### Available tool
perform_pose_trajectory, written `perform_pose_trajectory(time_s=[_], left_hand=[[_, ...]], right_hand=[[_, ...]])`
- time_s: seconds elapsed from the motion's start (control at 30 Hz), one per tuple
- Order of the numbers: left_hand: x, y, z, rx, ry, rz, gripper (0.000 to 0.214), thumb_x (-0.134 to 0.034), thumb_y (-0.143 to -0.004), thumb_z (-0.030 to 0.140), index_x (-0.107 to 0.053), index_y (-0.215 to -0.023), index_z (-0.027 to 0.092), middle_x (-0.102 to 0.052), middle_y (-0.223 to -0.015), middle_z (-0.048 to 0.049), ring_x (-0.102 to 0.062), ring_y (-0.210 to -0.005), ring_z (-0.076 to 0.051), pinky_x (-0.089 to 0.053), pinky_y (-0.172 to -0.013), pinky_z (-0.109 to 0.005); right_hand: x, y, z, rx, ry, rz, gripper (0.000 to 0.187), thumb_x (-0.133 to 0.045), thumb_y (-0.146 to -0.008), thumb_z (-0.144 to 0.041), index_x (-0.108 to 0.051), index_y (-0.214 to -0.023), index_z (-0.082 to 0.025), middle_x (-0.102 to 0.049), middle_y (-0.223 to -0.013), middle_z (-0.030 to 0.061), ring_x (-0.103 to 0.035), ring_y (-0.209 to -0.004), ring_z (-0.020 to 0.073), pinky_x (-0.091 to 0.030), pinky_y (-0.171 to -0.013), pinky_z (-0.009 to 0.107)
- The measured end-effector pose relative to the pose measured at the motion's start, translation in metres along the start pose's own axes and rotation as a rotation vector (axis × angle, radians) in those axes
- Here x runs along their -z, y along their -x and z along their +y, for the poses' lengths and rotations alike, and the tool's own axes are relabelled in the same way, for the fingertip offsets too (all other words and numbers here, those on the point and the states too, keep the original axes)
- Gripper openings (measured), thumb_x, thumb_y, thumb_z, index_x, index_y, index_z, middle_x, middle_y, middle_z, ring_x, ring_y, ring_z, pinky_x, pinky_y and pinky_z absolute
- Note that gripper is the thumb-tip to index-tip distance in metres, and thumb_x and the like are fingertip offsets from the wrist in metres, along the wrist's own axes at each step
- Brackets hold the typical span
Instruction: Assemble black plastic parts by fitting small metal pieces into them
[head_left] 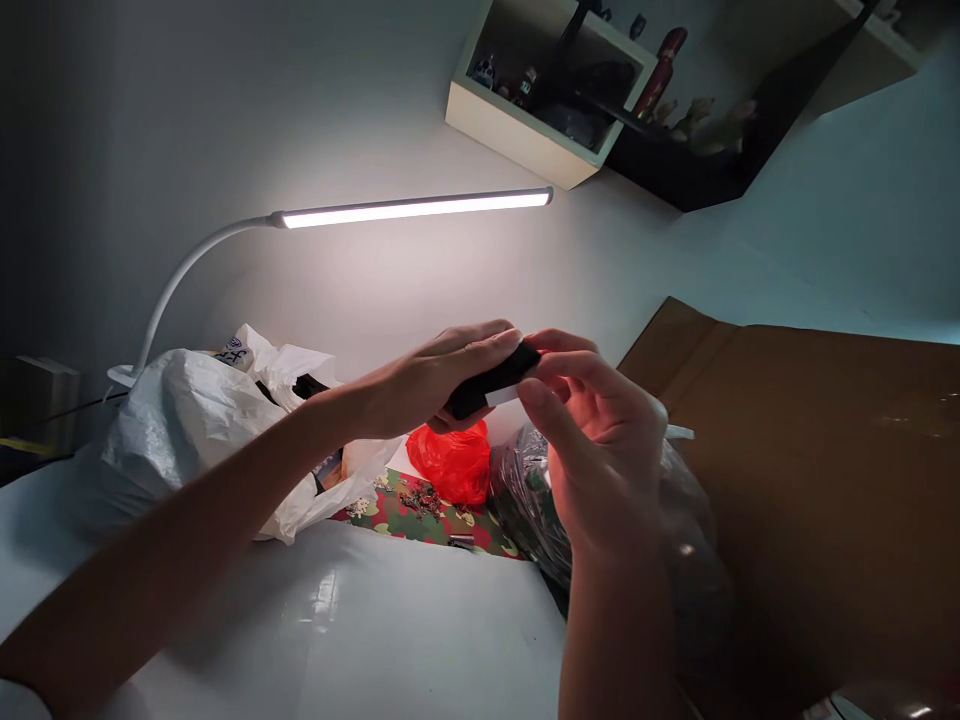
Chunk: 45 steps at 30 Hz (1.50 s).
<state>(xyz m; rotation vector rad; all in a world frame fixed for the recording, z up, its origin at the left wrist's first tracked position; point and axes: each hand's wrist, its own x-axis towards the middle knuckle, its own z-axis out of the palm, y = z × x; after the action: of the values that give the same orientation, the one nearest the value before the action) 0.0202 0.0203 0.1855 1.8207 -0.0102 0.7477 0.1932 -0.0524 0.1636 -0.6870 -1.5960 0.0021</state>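
Above the table, my left hand (465,365) is closed round a small black block-like object (491,385), its thumb lying along the top edge. A pale, flat strip (502,396) shows along the lower right side of the object. My right hand (600,430) is at the right end, with thumb and fingertips pinching there. Whether the pale strip is part of the object or a separate piece, I cannot tell. Below the hands lie a red plastic bag (454,462) and a camouflage-patterned mat (405,515) with small metal-looking parts (424,500) on it.
White plastic bags (202,430) are heaped at the left, beside a lit lamp (412,208) on a curved neck. A clear bag (521,490) with dark contents sits behind my right wrist. Cardboard (810,480) stands on the right; a shelf (540,120) hangs above the white table (360,630).
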Motion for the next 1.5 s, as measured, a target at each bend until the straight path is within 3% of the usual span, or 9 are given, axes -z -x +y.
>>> perform_pose_trajectory(time_s=[0.87,1.23,1.5], left_hand=[[0.0,0.001,-0.002,0.024,0.039,0.008,0.03,-0.056,-0.107,0.046,-0.048,-0.09,0.022,-0.043,-0.064,0.0061,-0.029,-0.047,-0.005,-0.026,-0.042,-0.017],[-0.006,0.0,0.002,-0.002,0.012,0.018,0.033,-0.047,-0.111,0.051,-0.052,-0.098,0.021,-0.04,-0.062,0.0079,-0.026,-0.047,-0.005,-0.023,-0.043,-0.017],[-0.008,0.003,0.004,-0.003,0.014,0.018,0.033,-0.045,-0.112,0.05,-0.052,-0.098,0.021,-0.039,-0.063,0.0071,-0.026,-0.048,-0.006,-0.023,-0.043,-0.018]], right_hand=[[-0.004,0.002,0.001,0.012,0.028,0.018,0.007,-0.079,-0.092,-0.027,-0.073,-0.088,-0.026,-0.074,-0.116,0.0042,-0.072,-0.109,0.0232,-0.056,-0.088,0.041],[-0.011,0.004,0.005,0.189,0.162,0.21,0.013,-0.087,-0.086,-0.021,-0.076,-0.084,-0.027,-0.075,-0.106,0.0021,-0.074,-0.106,0.0232,-0.06,-0.093,0.045],[-0.01,0.003,0.008,0.236,0.18,0.238,0.014,-0.089,-0.083,-0.017,-0.078,-0.084,-0.027,-0.075,-0.103,0.0015,-0.073,-0.102,0.0225,-0.058,-0.089,0.043]])
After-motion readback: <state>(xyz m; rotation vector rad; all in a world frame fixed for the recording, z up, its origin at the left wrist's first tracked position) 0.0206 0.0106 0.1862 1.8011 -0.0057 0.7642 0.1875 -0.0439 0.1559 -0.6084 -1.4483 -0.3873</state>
